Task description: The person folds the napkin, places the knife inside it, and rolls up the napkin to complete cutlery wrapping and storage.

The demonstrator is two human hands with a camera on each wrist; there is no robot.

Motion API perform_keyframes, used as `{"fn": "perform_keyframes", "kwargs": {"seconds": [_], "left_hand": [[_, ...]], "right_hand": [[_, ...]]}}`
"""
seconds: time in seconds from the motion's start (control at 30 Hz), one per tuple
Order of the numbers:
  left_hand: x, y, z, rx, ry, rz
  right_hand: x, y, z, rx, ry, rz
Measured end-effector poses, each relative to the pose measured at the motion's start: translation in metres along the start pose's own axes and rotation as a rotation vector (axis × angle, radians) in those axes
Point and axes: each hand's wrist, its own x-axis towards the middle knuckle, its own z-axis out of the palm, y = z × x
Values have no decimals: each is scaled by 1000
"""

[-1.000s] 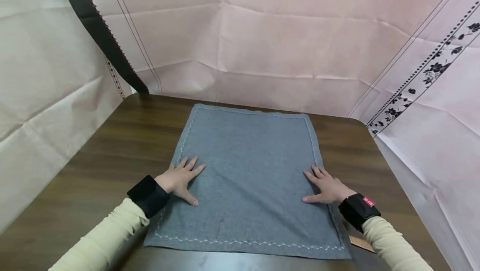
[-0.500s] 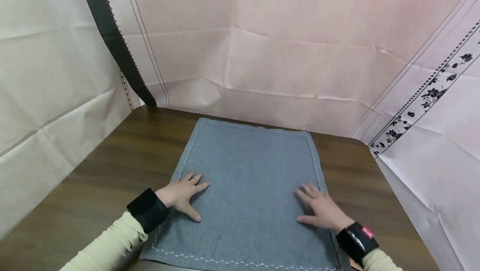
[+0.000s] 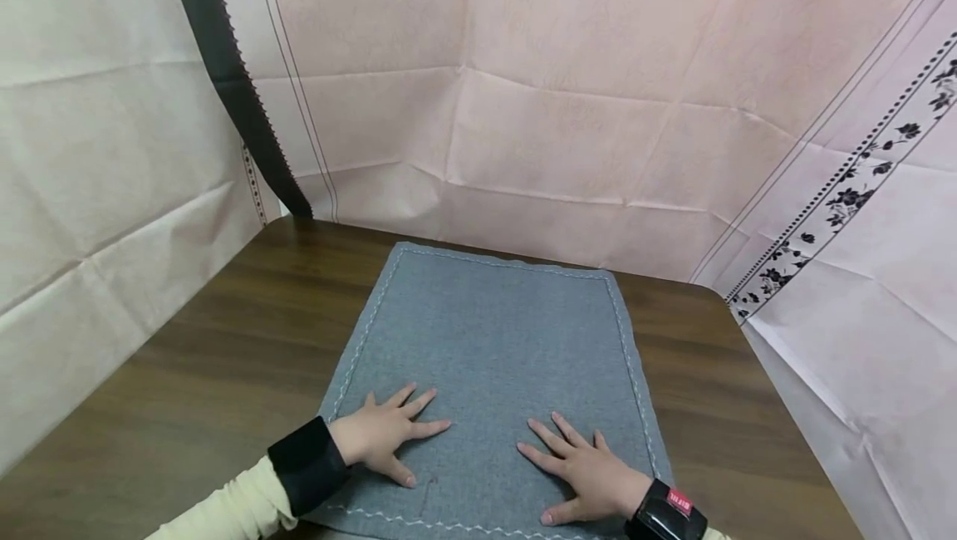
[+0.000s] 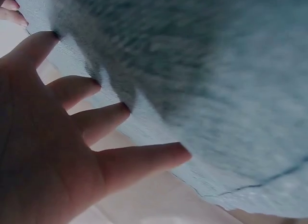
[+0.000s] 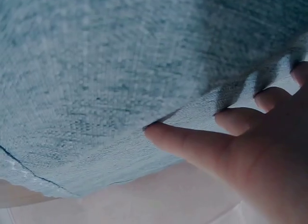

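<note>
A grey square cloth [image 3: 493, 349] with white zigzag stitching along its edges lies flat on the dark wooden table [image 3: 224, 341]. My left hand [image 3: 389, 432] rests palm down on the cloth's near left part, fingers spread and straight. My right hand [image 3: 583, 469] lies flat on the near right part, fingers also spread. In the left wrist view my left hand [image 4: 72, 123] shows its fingers splayed against the grey cloth [image 4: 202, 65]. The right wrist view has my right hand [image 5: 240, 137] pressed on the cloth [image 5: 106, 70] the same way.
Pale pink paper sheeting [image 3: 561, 108] walls the table at the back and both sides. A black scalloped band [image 3: 232, 75] runs down the left, and a black floral border [image 3: 845, 199] down the right. Bare wood shows left and right of the cloth.
Both hands have slid inward and toward me across the cloth, from its side edges toward its near middle. The head view has tilted up.
</note>
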Motion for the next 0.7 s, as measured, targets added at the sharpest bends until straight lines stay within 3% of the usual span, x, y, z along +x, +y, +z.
{"fn": "perform_keyframes", "kwargs": {"seconds": [0.13,0.23,0.33,0.43,0.53,0.7], "left_hand": [[-9,-6,4,-14,59,19],[-18,-10,4,49,147,64],[-32,-17,4,95,266,119],[-50,-27,2,58,334,135],[-68,-36,2,-28,293,120],[-86,-43,10,-180,156,87]], "right_hand": [[-4,-2,-2,27,28,-7],[-16,-1,-2,56,80,-2],[-34,0,1,33,171,-12],[-46,-1,5,-52,297,-74],[-48,-4,7,-119,396,-136],[-40,-11,3,-124,425,-173]]}}
